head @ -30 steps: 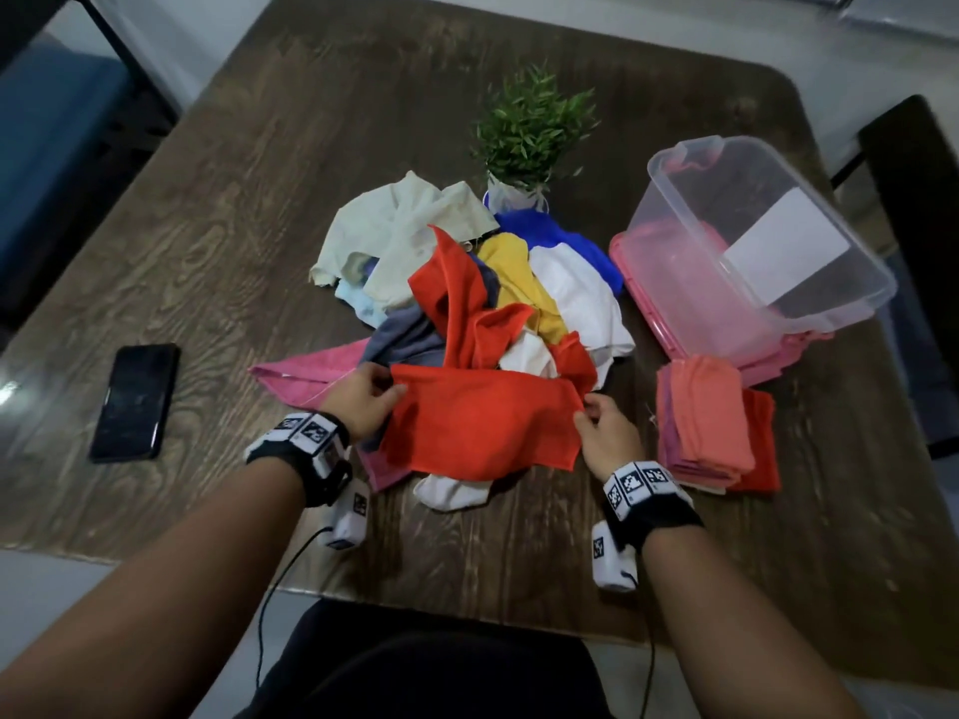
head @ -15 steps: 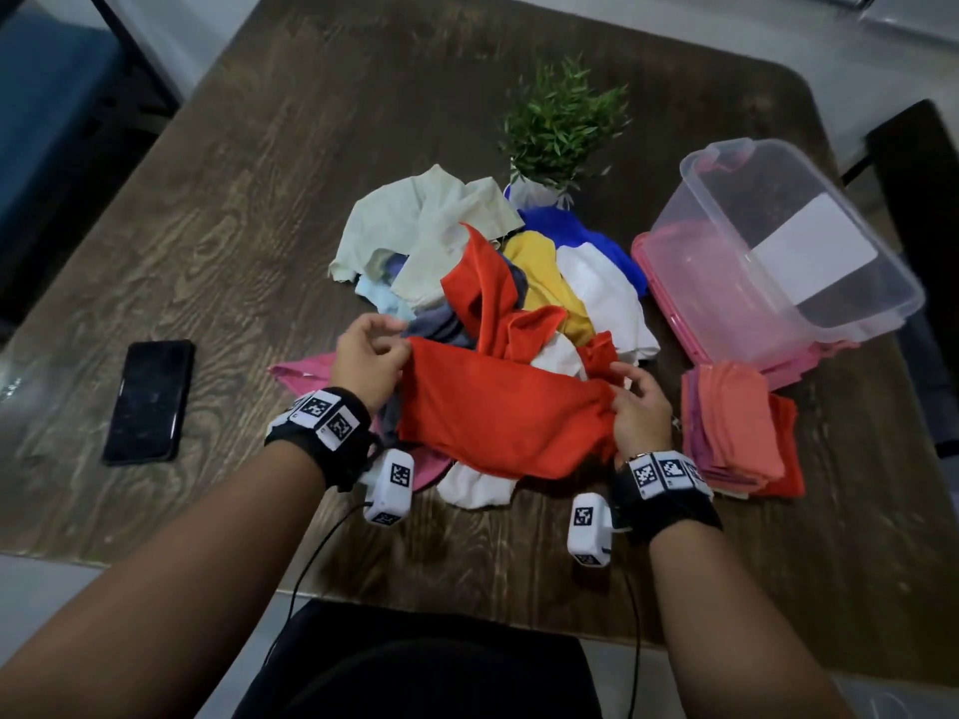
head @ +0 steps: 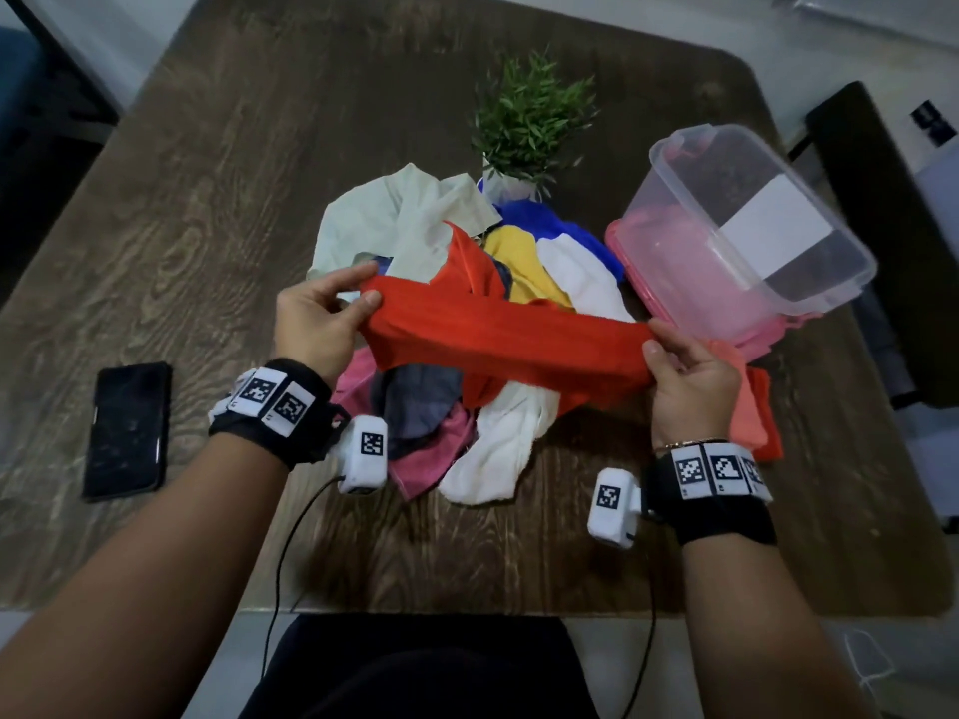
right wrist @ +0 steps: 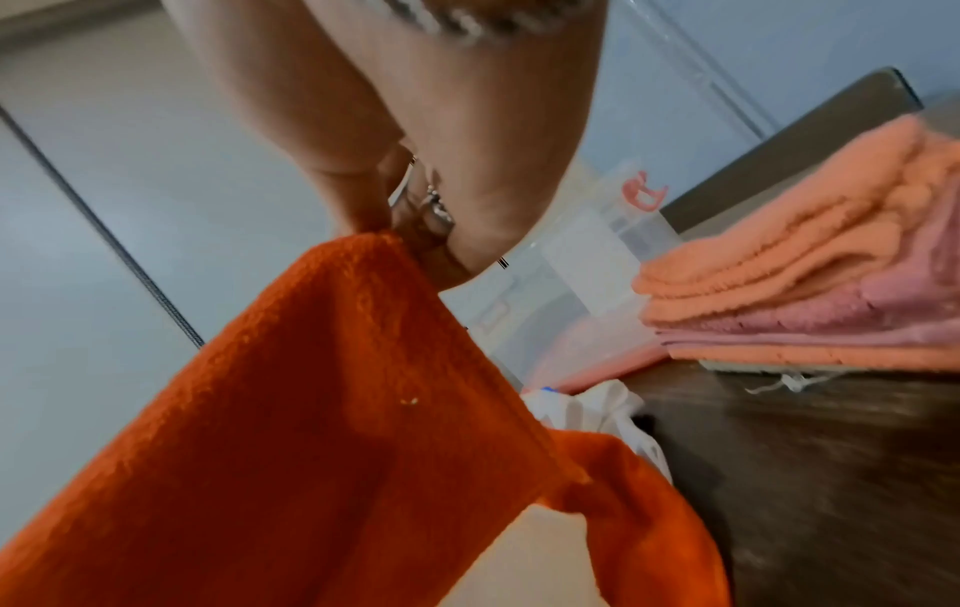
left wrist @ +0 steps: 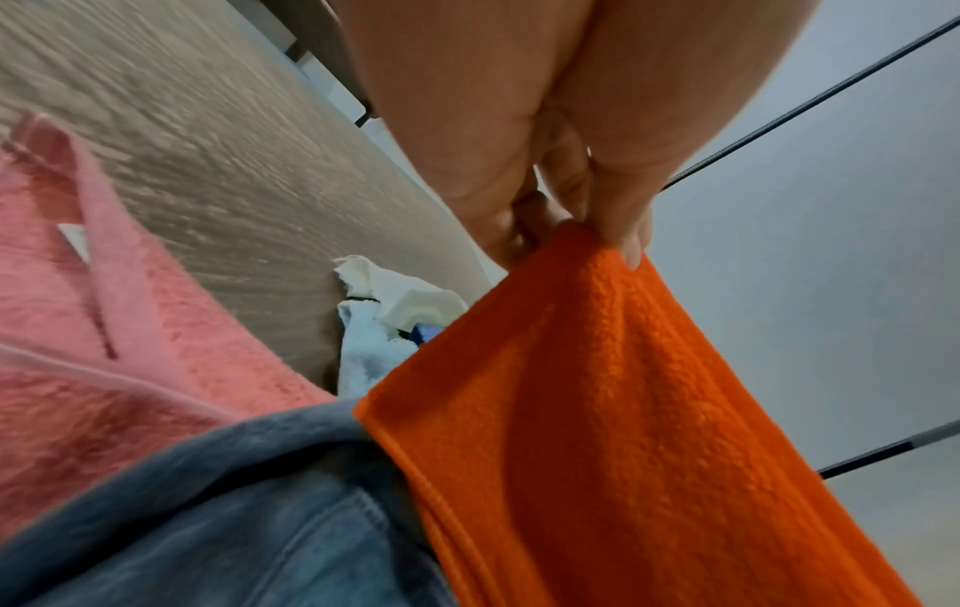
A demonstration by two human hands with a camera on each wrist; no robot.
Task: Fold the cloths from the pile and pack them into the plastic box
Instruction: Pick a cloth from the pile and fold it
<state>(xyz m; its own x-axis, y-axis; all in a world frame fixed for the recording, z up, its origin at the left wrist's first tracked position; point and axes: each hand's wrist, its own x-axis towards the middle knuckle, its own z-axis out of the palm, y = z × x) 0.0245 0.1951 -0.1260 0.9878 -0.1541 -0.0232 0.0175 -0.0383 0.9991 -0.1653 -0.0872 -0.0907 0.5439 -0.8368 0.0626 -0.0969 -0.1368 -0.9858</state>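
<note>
An orange-red cloth (head: 511, 337) (left wrist: 623, 431) (right wrist: 311, 431) is stretched in the air above the pile of cloths (head: 467, 262). My left hand (head: 316, 321) (left wrist: 571, 213) pinches its left end and my right hand (head: 685, 371) (right wrist: 415, 230) pinches its right end. The clear plastic box (head: 747, 236) lies tilted on its pink lid at the right of the table. A stack of folded pink and salmon cloths (head: 752, 412) (right wrist: 810, 287) sits in front of the box, partly behind my right hand.
A small potted plant (head: 524, 127) stands behind the pile. A black phone (head: 127, 430) lies at the left on the wooden table (head: 233, 173). A dark chair (head: 882, 225) stands past the table's right edge. Pink and grey cloths (left wrist: 156, 410) lie under my left wrist.
Both hands have lifted the orange-red cloth off the pile and pulled it taut between them; the hands moved up and farther apart.
</note>
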